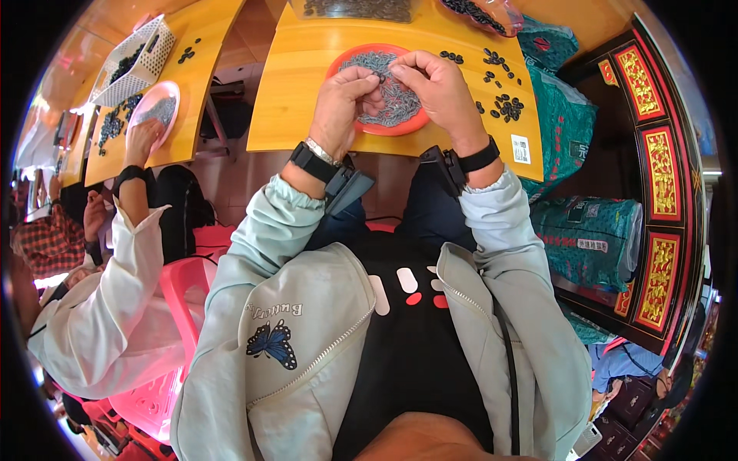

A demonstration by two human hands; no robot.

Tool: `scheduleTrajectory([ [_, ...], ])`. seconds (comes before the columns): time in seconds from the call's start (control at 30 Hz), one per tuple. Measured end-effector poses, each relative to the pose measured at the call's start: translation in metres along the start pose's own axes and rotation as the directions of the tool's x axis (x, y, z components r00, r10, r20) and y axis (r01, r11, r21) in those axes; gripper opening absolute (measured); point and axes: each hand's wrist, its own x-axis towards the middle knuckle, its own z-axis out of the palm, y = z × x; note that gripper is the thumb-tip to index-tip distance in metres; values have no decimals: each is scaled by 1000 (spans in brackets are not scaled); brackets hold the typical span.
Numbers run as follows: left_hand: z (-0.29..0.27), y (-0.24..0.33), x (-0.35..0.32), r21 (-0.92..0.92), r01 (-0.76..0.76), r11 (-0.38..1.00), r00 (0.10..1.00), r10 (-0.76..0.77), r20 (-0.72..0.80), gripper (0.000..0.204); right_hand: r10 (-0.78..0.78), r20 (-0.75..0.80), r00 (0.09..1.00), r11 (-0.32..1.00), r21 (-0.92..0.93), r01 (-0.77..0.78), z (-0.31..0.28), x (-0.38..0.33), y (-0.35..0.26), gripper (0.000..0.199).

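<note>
A round red tray (421, 121) on the wooden table holds a heap of small, slender grey pieces (396, 107) that look like screws. Above it, my left hand (344, 104) has thumb and fingers pinched together around a tiny dark piece. My right hand (438, 88) meets it from the other side, thumb pressed against the forefinger near the tray's middle. What its fingertips hold is mostly hidden and too small to name. Small black oval parts (507, 107) lie scattered to the right of the tray.
A clear bin (354, 9) of dark pieces and a pinkish container (492, 15) stand at the table's far side. Green sacks (565, 123) crowd its right edge. To the left, a person's hand (142, 140) reaches into a pink tray (173, 96) beside a white basket (146, 69).
</note>
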Motion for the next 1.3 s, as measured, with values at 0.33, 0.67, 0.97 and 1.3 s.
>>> scheduleTrajectory([
  [0.33,4,1,-21,43,-184,982,982,185,-27,6,-76,67,995,966,-244,91,8,-11,-31,13],
  [0.67,2,-9,-22,145,-273,951,962,273,24,6,-80,89,993,960,-260,101,10,-12,-28,14],
  [0.97,0,-9,-21,106,-215,971,975,219,-30,6,-59,86,995,964,-255,79,11,-8,-24,13],
  [1.3,-1,-11,-20,137,-217,966,974,223,-30,5,-56,94,994,963,-257,79,12,-9,-23,14],
])
